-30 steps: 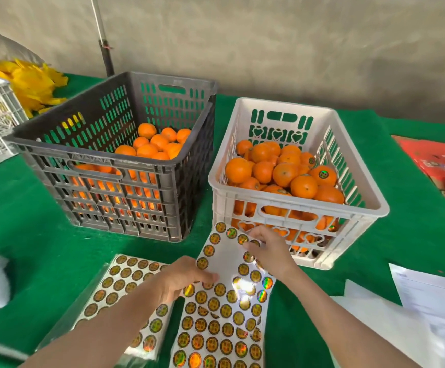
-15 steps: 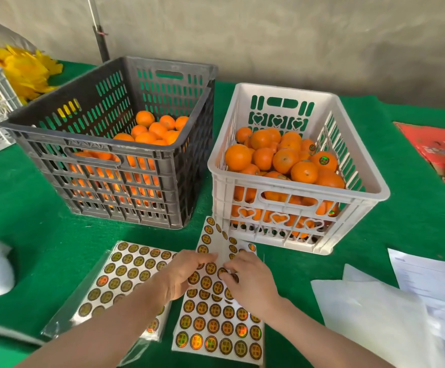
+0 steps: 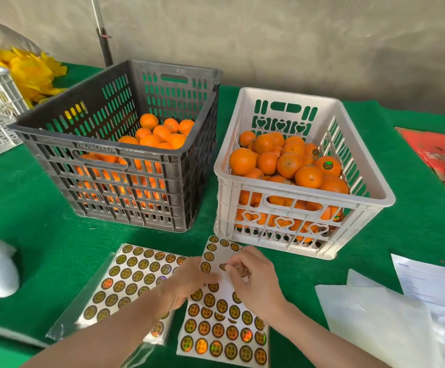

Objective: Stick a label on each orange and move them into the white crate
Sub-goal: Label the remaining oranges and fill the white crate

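Peeling was the step in hand, by the look of it. The right hand (image 3: 253,280) had its thumb and forefinger closed in a pinch on one round label (image 3: 223,266) near the far end of the label sheet (image 3: 221,328). The left hand (image 3: 187,282) lay on the sheet's left edge, its fingers resting on the paper and pressing it to the desk (image 3: 30,221). Whether its thumb was tucked under the edge could not be told. The sheet lay just in front of the person, its long axis running away from them toward the crates.

The next move would turn on where the fruit lay. The unlabelled oranges (image 3: 160,134) sat in the dark crate (image 3: 102,166), ahead and to the left of both hands, so the left hand was the nearer one for fetching. The white crate (image 3: 295,193) stood ahead and to the right, just beyond the sheet's far end and closest to the right hand. It already held a heap of labelled oranges (image 3: 290,163), several showing stickers. Neither hand held an orange, so the label could not yet go on one.

A second sheet in a clear sleeve (image 3: 133,277) lay just to the left, partly under the left forearm.
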Demonstrator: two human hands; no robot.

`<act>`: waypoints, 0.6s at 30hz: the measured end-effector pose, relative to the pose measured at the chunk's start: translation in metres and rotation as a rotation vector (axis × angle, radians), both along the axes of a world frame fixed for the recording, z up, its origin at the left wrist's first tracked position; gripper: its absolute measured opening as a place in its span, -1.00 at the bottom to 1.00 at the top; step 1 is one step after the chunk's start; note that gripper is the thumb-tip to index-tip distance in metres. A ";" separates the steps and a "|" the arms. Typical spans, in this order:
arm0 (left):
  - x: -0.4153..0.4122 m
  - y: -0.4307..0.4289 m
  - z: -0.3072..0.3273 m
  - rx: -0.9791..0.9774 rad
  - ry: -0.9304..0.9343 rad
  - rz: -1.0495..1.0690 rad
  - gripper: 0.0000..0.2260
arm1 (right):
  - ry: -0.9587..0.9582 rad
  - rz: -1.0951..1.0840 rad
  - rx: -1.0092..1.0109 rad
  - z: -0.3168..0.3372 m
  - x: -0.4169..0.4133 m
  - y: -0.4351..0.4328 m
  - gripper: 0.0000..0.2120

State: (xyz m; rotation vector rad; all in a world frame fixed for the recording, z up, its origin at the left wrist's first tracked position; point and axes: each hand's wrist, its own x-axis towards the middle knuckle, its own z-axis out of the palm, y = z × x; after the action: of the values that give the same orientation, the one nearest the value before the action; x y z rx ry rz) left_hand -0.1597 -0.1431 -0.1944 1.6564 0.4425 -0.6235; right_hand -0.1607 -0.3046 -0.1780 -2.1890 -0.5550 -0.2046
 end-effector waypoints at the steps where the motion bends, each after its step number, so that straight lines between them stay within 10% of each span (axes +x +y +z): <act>1: -0.003 -0.001 0.003 0.116 -0.051 -0.066 -0.83 | -0.002 0.013 0.013 0.011 0.003 0.004 -0.92; 5: -0.013 0.012 0.027 0.726 -0.536 -0.277 -0.49 | -0.176 0.087 0.126 0.072 0.021 0.034 -0.92; 11: -0.003 0.085 0.122 0.561 -1.171 -0.126 -0.91 | -0.473 0.079 0.259 0.163 0.092 0.107 -0.89; 18: 0.062 0.193 0.183 0.652 -1.151 0.267 -0.80 | -0.291 0.032 -0.267 0.171 0.191 0.192 -0.60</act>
State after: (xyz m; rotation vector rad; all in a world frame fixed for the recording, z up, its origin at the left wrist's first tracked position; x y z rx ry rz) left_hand -0.0974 0.0498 -0.0119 2.1928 -0.0151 0.7731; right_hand 0.0306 -0.1126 -0.0074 -2.4230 -0.8182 -0.4603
